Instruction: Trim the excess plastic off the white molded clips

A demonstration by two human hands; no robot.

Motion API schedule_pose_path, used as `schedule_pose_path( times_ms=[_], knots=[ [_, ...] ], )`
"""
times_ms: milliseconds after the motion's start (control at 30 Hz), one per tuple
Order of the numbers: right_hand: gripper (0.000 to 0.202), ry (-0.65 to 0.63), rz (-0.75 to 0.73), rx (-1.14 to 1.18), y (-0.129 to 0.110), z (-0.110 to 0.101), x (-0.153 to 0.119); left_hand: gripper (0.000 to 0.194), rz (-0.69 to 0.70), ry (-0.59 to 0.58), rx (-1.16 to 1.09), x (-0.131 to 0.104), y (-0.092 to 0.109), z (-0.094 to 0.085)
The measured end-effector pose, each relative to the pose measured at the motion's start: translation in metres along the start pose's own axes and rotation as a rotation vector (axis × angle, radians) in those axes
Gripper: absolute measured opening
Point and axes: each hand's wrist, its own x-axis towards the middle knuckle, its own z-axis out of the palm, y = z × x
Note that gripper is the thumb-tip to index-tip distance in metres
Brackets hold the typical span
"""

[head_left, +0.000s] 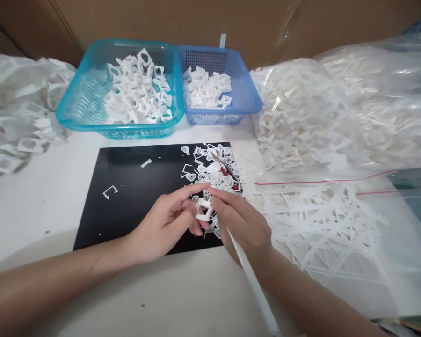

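A small white plastic frame-shaped part (204,210) sits in the fingers of my left hand (168,220), above a black mat (122,201). My right hand (243,222) is closed around a long, thin, pale tool (254,281), whose shaft extends toward me past the wrist. The tool's working end is hidden by my fingers at the part, so I cannot tell its kind. Both hands meet at the part, fingertips touching or nearly so. Beneath and beyond them lies a pile of white plastic scraps (214,171), with a red-and-dark metal hand tool (229,173) lying on it.
Behind the mat stand a teal basket (87,103) and a blue basket (243,89), each holding white parts. Clear bags (312,112) of parts fill the right, above a heap of white sprue frames (330,224). More white parts (17,117) lie at left.
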Motion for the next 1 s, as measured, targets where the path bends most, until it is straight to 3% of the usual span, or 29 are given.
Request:
schedule_pose_path(
  times_ms=[200,267,367,467,600,1000],
  knots=[
    [0.033,0.179,-0.172,-0.230,-0.005,-0.020,0.016,0.021,-0.046,0.127,-0.039,0.000,0.003,0.003],
    [0.030,0.252,-0.142,-0.290,-0.004,-0.030,0.023,0.016,-0.057,0.176,-0.070,-0.001,0.004,0.003],
    [0.018,0.324,0.037,-0.327,-0.001,-0.039,0.028,0.014,-0.077,0.192,-0.105,-0.001,0.003,0.002],
    [0.011,0.267,0.177,-0.212,-0.001,-0.038,0.028,0.013,-0.071,0.185,-0.145,-0.001,0.001,0.002],
    [0.008,0.143,0.236,0.007,-0.004,-0.033,0.024,0.016,-0.065,0.149,-0.139,0.001,-0.002,0.001],
    [0.012,-0.018,0.194,0.193,-0.018,-0.032,0.022,0.015,-0.010,0.129,-0.049,0.000,-0.001,-0.001]
  ],
)
